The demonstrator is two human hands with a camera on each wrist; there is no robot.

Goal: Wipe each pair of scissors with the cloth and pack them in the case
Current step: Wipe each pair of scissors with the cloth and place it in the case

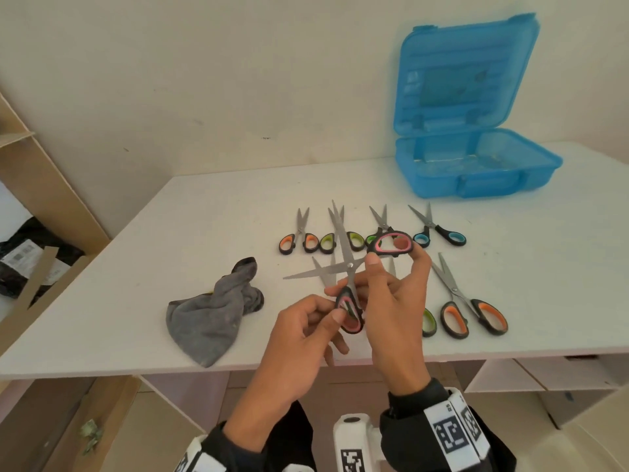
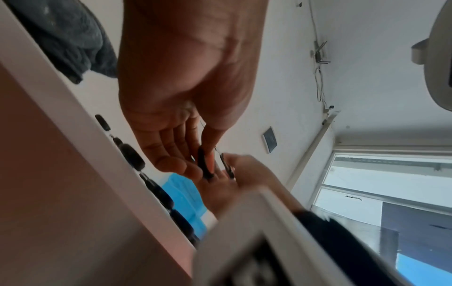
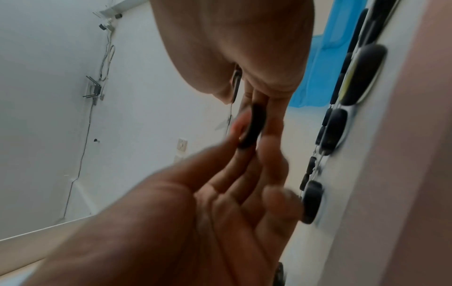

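A pair of pink-handled scissors (image 1: 349, 265) is held above the white table (image 1: 170, 267) with its blades spread wide. My left hand (image 1: 335, 313) pinches the small lower handle loop (image 2: 205, 164). My right hand (image 1: 389, 252) grips the large upper loop (image 3: 249, 127), thumb on its rim and a finger through it. The grey cloth (image 1: 218, 311) lies crumpled on the table left of my hands, touched by neither. The blue case (image 1: 476, 172) stands open at the back right, lid up.
Several other scissors lie on the table: small orange (image 1: 299, 240), green (image 1: 340, 240) and blue (image 1: 439, 229) pairs in a far row, a large orange pair (image 1: 469, 308) to the right, a green handle (image 1: 429, 321) behind my right wrist. Wooden shelving (image 1: 41, 185) stands at the left.
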